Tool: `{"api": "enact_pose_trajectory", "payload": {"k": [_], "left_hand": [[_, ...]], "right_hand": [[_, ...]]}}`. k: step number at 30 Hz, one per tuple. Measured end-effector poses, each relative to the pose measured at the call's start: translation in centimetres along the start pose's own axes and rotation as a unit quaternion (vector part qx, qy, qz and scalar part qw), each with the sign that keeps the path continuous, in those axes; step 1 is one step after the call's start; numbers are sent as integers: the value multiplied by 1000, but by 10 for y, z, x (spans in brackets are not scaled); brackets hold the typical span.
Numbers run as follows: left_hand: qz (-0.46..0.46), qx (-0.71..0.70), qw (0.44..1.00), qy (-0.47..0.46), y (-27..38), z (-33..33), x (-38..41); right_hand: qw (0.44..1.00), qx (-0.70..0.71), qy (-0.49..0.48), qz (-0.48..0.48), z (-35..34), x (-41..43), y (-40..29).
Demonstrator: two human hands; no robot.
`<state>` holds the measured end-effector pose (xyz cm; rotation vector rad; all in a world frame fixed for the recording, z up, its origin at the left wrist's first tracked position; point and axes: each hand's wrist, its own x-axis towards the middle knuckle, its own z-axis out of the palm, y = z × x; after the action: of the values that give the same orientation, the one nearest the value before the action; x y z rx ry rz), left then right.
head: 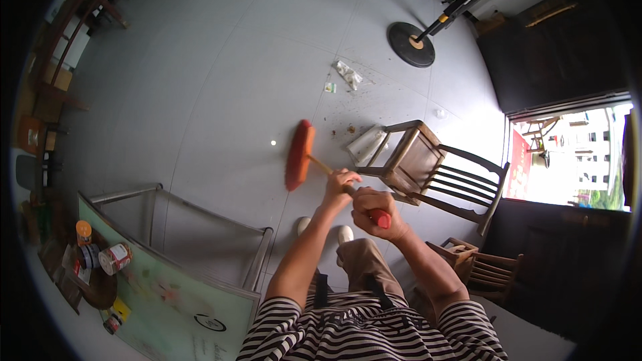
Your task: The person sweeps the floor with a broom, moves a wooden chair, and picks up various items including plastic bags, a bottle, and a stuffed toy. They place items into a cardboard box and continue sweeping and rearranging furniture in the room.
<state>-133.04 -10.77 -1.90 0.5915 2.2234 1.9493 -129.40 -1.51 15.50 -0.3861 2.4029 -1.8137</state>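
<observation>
Both my hands are on a broom, whose handle slants from my body toward the floor. My right hand point(376, 213) is wrapped around the upper end, with the red tip of the handle point(382, 220) sticking out of the fist. Lower on the handle, my left hand point(341, 188) grips it with some fingers partly lifted. The red and orange broom head point(300, 156) rests on the grey tiled floor. To its right lie scattered dirt, brown crumbs point(351, 130), a crumpled white wrapper point(347, 75), a small green-and-white packet point(330, 87) and a whitish sheet or bag point(367, 145).
A wooden chair point(409, 160) stands right of my hands, partly over the whitish sheet. A glass-topped table point(175, 301) holding jars point(115, 258) is at lower left. A pedestal fan point(411, 44) stands at upper right. Beyond the chair is an open doorway point(562, 160).
</observation>
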Motion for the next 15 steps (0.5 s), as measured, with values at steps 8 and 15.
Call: {"api": "enact_pose_trajectory", "payload": {"k": [8,15], "left_hand": [[30,-4,994,-107,75,25,81],[23,263,958,-109,17,9,178]], "right_hand": [[995,-23,72,-59,-69,24,-55],[986,125,89,-67,-140,80,38]]}}
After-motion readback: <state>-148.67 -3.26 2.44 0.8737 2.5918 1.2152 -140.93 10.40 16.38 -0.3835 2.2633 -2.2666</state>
